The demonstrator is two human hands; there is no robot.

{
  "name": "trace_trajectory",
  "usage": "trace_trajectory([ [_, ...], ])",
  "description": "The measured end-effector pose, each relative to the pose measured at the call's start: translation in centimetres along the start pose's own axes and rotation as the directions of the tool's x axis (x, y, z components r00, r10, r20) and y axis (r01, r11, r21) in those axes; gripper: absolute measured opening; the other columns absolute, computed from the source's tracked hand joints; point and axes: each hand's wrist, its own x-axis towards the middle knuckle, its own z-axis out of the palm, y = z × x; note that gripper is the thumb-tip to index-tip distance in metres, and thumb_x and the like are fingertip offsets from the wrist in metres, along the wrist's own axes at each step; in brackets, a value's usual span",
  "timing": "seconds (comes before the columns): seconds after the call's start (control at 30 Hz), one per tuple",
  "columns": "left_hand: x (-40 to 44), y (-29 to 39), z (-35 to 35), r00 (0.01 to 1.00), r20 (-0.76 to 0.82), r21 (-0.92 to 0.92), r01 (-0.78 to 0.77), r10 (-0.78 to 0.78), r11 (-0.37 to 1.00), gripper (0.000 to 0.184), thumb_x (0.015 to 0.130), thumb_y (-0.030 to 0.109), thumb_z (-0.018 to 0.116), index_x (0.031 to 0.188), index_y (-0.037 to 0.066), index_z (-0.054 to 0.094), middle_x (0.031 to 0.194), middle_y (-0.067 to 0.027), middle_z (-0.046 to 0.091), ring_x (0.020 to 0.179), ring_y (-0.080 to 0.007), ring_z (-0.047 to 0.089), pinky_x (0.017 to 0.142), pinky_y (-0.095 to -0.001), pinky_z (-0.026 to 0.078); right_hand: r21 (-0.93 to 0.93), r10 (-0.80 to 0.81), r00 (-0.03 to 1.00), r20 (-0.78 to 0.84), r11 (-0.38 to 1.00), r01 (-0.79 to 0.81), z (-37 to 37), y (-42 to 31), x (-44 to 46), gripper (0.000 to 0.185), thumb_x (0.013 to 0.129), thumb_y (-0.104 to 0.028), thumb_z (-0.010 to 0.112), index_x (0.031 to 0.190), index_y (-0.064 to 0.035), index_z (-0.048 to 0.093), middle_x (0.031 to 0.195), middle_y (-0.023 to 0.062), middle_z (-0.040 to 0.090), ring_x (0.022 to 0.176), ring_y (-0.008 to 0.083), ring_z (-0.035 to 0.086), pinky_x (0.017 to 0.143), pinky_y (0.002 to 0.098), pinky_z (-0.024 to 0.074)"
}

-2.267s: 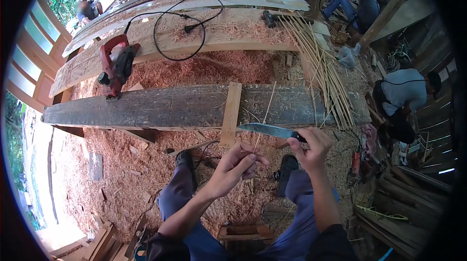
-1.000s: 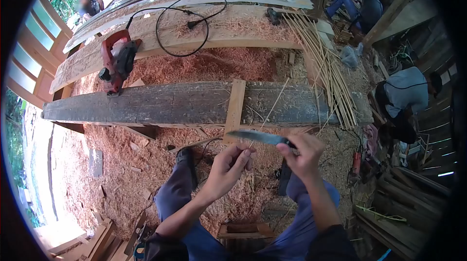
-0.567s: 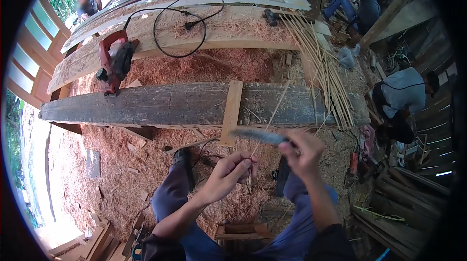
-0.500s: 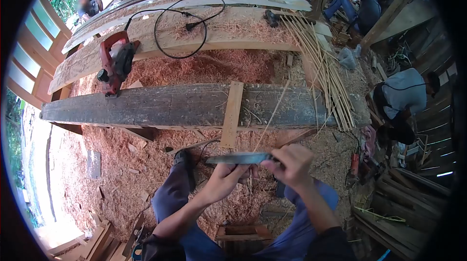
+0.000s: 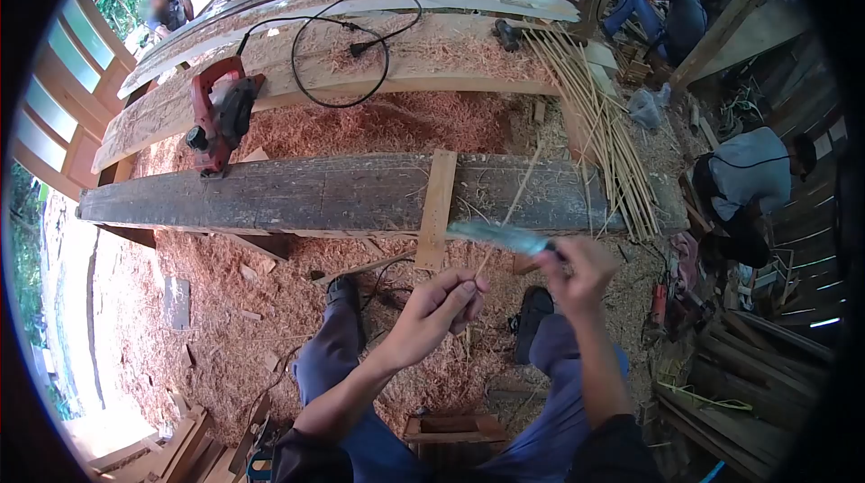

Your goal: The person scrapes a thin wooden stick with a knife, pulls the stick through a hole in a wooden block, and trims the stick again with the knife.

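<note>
**Over the near edge of the desk (image 5: 360,195), a thin strip (image 5: 525,181) under a knife (image 5: 505,238)**

Near the middle of the scene, the left hand (image 5: 437,312) has its grip closed on the lower part of the strip, thumb against bent fingers. The strip slants away to the far right, over the desk. The right hand (image 5: 578,274) is wrapped around the knife's handle, and the blurred blade points left across the strip; whether it touches cannot be told. A short board (image 5: 437,208) lies across the desk just left of the strip; a bundle of sticks (image 5: 622,159) lies to the right, and a red planer (image 5: 221,109) sits far left.

The strip looks very light, springy and easily snapped, best pinched low, clear of the edge. The knife seems stiff and heavier, safe to hold only by its handle.
</note>
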Motion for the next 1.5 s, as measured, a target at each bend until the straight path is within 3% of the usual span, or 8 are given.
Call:
trace_trajectory([
  [0.1, -0.2, -0.6, 0.0, 1.0, 0.002, 0.046, 0.02, -0.02, 0.999, 0.025, 0.112, 0.019, 0.043, 0.12, 0.001, 0.059, 0.072, 0.0037, 0.047, 0.061, -0.0049, 0.037, 0.055, -0.0222, 0.032, -0.018, 0.119, 0.982, -0.144, 0.992, -0.123, -0.5, 0.7, 1.1, 0.047, 0.096, -0.052, 0.067, 0.077, -0.0082, 0.068, 0.063, 0.0021, 0.06, 0.054, 0.0169, 0.058, 0.05, 0.0348, 0.0405],
  [0.3, -0.3, -1.5, -0.1, 0.997, -0.072, 0.044, -0.02, 0.023, 0.999, 0.024, 0.112, 0.018, 0.044, 0.121, 0.0, 0.059, 0.075, 0.0036, 0.045, 0.065, -0.0044, 0.039, 0.057, -0.0239, 0.034, 0.04, -0.122, 0.991, 0.063, 0.992, 0.12, 1.3, -2.6, -0.9, 0.049, 0.089, -0.057, 0.073, 0.074, -0.0105, 0.065, 0.063, 0.0022, 0.059, 0.053, 0.0196, 0.057, 0.049, 0.0335, 0.0403],
  [0.43, 0.3, -2.4, -1.3, 0.998, -0.03, 0.177, -0.058, 0.064, 0.983, 0.028, 0.112, 0.017, 0.045, 0.126, -0.001, 0.061, 0.07, 0.0042, 0.043, 0.063, -0.0053, 0.038, 0.056, -0.0248, 0.034, -0.014, -0.187, 0.982, -0.04, 0.982, 0.186, 1.1, -2.0, 0.2, 0.047, 0.092, -0.057, 0.07, 0.074, -0.0139, 0.064, 0.058, -0.0023, 0.055, 0.052, 0.0127, 0.052, 0.047, 0.0309, 0.0366],
  [0.73, -0.4, -0.8, 0.5, 1.0, -0.025, 0.091, 0.001, 0.001, 0.996, 0.025, 0.112, 0.021, 0.046, 0.101, 0.003, 0.059, 0.073, 0.002, 0.051, 0.06, -0.0046, 0.038, 0.054, -0.0228, 0.032, 0.005, 0.008, 0.988, -0.156, 1.0, -0.007, 0.0, 0.0, 0.9, 0.047, 0.096, -0.054, 0.067, 0.072, -0.0136, 0.064, 0.059, -0.0027, 0.058, 0.052, 0.0102, 0.053, 0.045, 0.0308, 0.0354],
  [1.13, -0.6, -2.2, -0.9, 0.994, -0.076, 0.011, -0.083, 0.083, 0.997, 0.019, 0.11, 0.013, 0.046, 0.116, 0.0, 0.059, 0.089, -0.0009, 0.062, 0.071, -0.0034, 0.047, 0.06, -0.0227, 0.04, 0.068, -0.119, 0.991, 0.066, 0.991, 0.114, 1.7, -2.8, -0.9, 0.049, 0.091, -0.055, 0.072, 0.076, -0.0091, 0.067, 0.061, 0.0018, 0.058, 0.052, 0.0186, 0.057, 0.049, 0.0333, 0.0408],
  [1.27, -0.7, -1.4, -0.5, 0.987, -0.106, 0.168, -0.098, 0.117, 0.981, 0.02, 0.109, 0.012, 0.048, 0.118, -0.001, 0.06, 0.089, -0.001, 0.063, 0.075, -0.0036, 0.05, 0.064, -0.0221, 0.043, 0.005, 0.036, 0.994, -0.101, 0.999, -0.036, -0.1, -0.4, 1.5, 0.052, 0.096, -0.058, 0.065, 0.069, -0.0137, 0.064, 0.058, -0.0022, 0.057, 0.047, 0.0133, 0.053, 0.044, 0.032, 0.0383],
  [1.43, -0.8, -2.4, -1.1, 0.996, -0.082, 0.384, -0.004, 0.038, 0.923, 0.023, 0.108, 0.008, 0.049, 0.123, -0.004, 0.062, 0.087, -0.0003, 0.06, 0.077, -0.005, 0.051, 0.068, -0.0226, 0.044, 0.04, -0.115, 0.993, -0.034, 0.992, 0.116, 1.5, -1.2, -0.2, 0.05, 0.097, -0.054, 0.065, 0.071, -0.0117, 0.065, 0.056, -0.0027, 0.054, 0.047, 0.0129, 0.05, 0.044, 0.0312, 0.0365],
  [1.5, -0.9, -1.9, -0.5, 0.994, -0.09, 0.152, -0.047, 0.062, 0.987, 0.031, 0.107, 0.006, 0.049, 0.134, -0.003, 0.061, 0.086, 0.0001, 0.058, 0.077, -0.0056, 0.05, 0.068, -0.0234, 0.045, 0.036, -0.122, 0.992, -0.026, 0.992, 0.123, 0.9, -0.9, 0.0, 0.05, 0.099, -0.055, 0.063, 0.072, -0.0128, 0.065, 0.053, -0.005, 0.05, 0.045, 0.0099, 0.047, 0.041, 0.0297, 0.0337],
])
